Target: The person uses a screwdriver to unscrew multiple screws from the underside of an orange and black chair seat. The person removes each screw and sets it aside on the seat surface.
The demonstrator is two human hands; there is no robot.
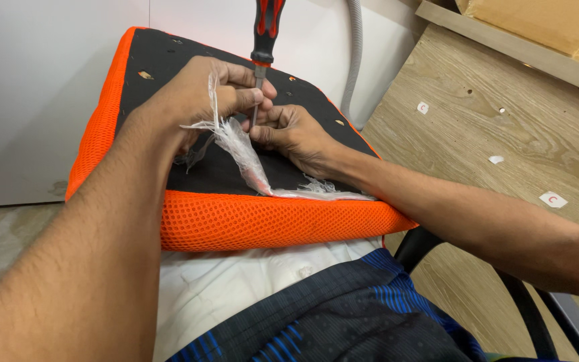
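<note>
1. Orange mesh runs round the edge of a seat cushion (pixel 249 221) that's flipped underside up, so its black bottom panel (pixel 169 80) faces the person. It rests on their lap and leans against a white wall (pixel 41 87).
2. Standing upright over the panel is a screwdriver (pixel 266 33) with a red and black handle, its metal shaft pointing down between the two hands.
3. Left hand (pixel 202 97) is curled shut round the lower end of the screwdriver, with fingertips pinching the shaft just under the handle. A bit of clear plastic wrap (pixel 239 147) is caught under that hand too.
4. Right hand (pixel 293 134) is bunched up right beside the tip, fingers pressed on the panel where the shaft comes down. Can't tell if it's pinching a screw or just steadying things, the fingers hide it.
5. That crumpled plastic trails from the hands down across the panel to the near orange edge.
6. Small holes dot the black panel.
7. Off to the right there's a wooden board (pixel 504 127) with small white stickers, plus a grey corrugated hose (pixel 354 53) running up the wall behind the cushion.
</note>
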